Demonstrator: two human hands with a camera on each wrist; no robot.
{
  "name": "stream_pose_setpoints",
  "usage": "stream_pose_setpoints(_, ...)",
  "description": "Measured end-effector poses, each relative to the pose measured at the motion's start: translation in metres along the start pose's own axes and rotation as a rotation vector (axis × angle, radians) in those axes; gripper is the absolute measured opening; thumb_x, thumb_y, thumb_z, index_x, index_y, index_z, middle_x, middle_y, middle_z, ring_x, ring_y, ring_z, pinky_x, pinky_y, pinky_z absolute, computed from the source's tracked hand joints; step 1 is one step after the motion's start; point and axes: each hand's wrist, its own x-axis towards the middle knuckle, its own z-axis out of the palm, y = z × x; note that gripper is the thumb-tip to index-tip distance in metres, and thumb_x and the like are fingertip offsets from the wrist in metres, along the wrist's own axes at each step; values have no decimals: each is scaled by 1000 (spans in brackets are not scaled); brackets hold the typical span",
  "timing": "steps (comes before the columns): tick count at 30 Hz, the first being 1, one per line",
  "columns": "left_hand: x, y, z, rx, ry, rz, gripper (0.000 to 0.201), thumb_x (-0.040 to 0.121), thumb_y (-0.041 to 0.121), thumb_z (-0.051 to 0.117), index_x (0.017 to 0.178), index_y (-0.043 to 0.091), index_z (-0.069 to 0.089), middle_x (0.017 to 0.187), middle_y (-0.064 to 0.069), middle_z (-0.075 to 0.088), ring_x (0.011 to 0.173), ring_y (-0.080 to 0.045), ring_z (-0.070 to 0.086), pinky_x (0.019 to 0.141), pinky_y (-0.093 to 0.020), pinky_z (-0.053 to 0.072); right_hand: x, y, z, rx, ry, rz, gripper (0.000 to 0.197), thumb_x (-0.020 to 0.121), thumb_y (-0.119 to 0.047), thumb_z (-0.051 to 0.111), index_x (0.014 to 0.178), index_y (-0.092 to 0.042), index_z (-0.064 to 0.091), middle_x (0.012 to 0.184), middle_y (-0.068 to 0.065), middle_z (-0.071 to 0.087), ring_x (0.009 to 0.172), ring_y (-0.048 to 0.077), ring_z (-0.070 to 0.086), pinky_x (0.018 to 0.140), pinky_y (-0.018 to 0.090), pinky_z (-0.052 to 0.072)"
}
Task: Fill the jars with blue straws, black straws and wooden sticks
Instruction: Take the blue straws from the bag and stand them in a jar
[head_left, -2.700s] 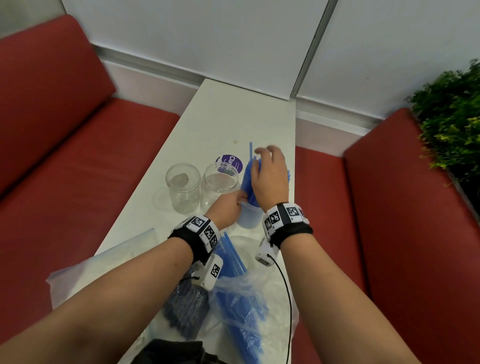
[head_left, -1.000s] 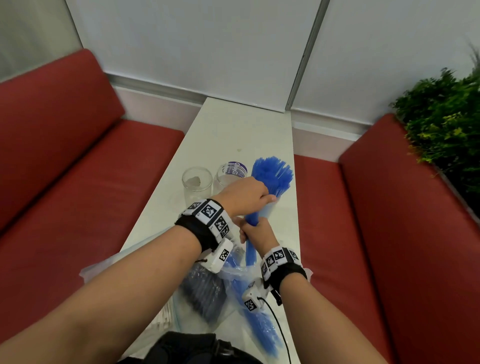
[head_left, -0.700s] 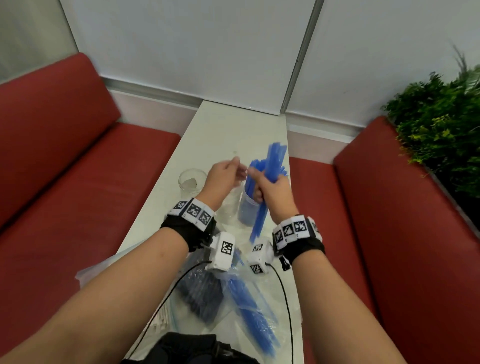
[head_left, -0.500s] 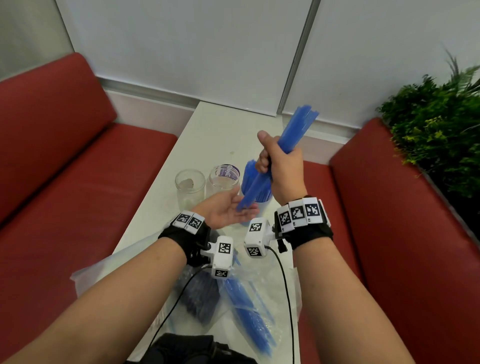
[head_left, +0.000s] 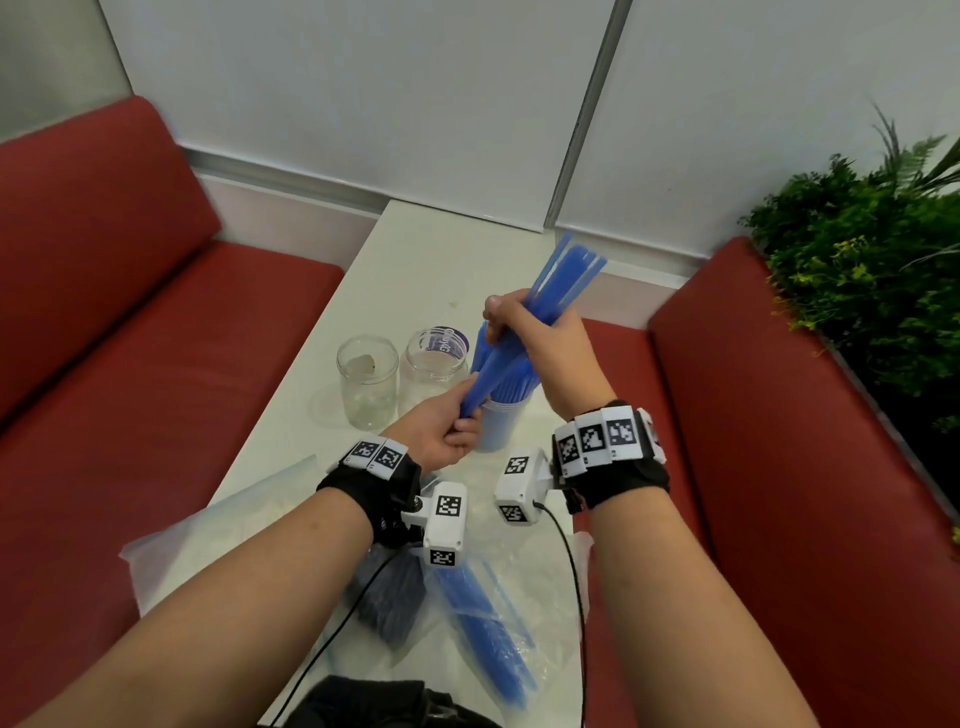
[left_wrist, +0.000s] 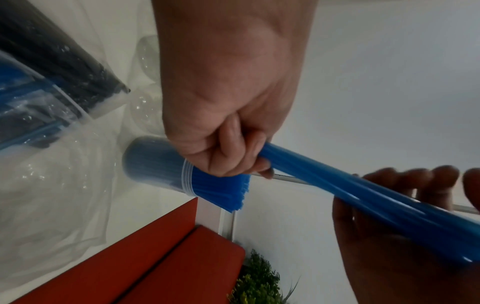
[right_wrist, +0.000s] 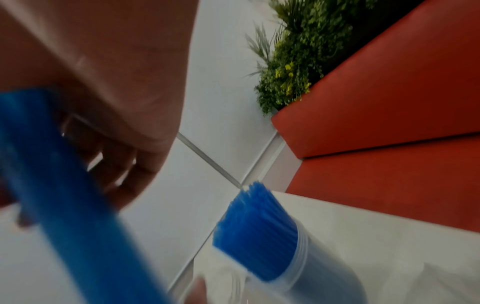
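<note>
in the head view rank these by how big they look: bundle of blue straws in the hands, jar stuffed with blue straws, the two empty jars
1. Held bundle of blue straws, longest by far.
2. Jar of blue straws, though hands hide part of it.
3. Left empty jar and right empty jar: these look alike, so no ranking.

A round purple label (head_left: 448, 343) seen through the middle glass jar (head_left: 435, 368) on the white table (head_left: 415, 260) carries white lettering, too warped by the glass to read. The wristbands (head_left: 605, 439) bear only black-and-white square code markers, no words.
</note>
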Motion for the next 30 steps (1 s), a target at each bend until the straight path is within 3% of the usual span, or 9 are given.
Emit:
stream_pose_setpoints(3,9,0,-7,-16,34,60,24,98,28,56,79,15,49,63,3,31,34,-5,26,27,-17,21,5,-7,-25,-177,-153,107,11,91,-13,70,79,-12,69,81,7,69,82,18,67,74,29,58)
stream_pose_setpoints(6,18,3,-12,-60,32,59,20,96,25,59,82,14,50,64,1,39,36,-5,31,27,-17,22,15,-13,-48,-318,-236,245,10,88,-19,73,79,-18,73,85,6,75,84,22,72,80,36,63)
stream_pose_setpoints(8,25,3,-12,-66,18,54,18,97,26,59,85,13,53,63,0,47,38,-5,33,27,-16,22,21,-12,-53,-328,-251,309,8,86,-19,76,79,-18,74,86,11,76,86,30,75,82,38,63)
stream_pose_setpoints(13,39,4,-3,19,83,93,18,103,24,48,95,9,55,64,-4,54,40,-7,40,31,-15,27,38,2,-59,-322,-178,316,6,82,-16,79,77,-13,75,85,14,77,87,29,77,78,34,63)
stream_pose_setpoints(19,61,15,11,940,325,328,31,105,22,35,116,6,59,102,-12,64,59,-22,65,46,-23,44,63,25,-65,-422,-101,388,11,83,-10,76,88,-2,70,88,16,77,82,28,77,79,36,64)
stream_pose_setpoints(22,74,19,9,1206,318,377,30,103,12,35,115,-3,58,109,-23,64,86,-38,68,70,-41,55,75,39,-68,-491,-76,403,21,85,-9,73,96,7,69,88,18,76,77,25,77,73,31,64)
stream_pose_setpoints(24,80,19,4,1358,320,402,28,101,8,38,110,-4,61,109,-25,65,100,-41,63,87,-45,53,82,47,-73,-524,-51,405,21,85,-9,71,98,9,69,89,19,76,76,26,77,75,33,64)
stream_pose_setpoints(27,84,14,-1,1516,351,508,29,99,6,40,108,2,68,105,-18,68,99,-35,62,90,-42,51,93,57,-81,-496,26,412,16,84,-6,71,94,7,70,90,20,75,79,30,77,77,38,64)
stream_pose_setpoints(30,86,9,-7,1493,373,587,31,98,5,40,108,6,69,102,-14,69,95,-31,63,90,-42,51,101,63,-86,-438,105,406,14,84,-1,72,93,8,70,95,20,74,83,30,76,68,33,63)
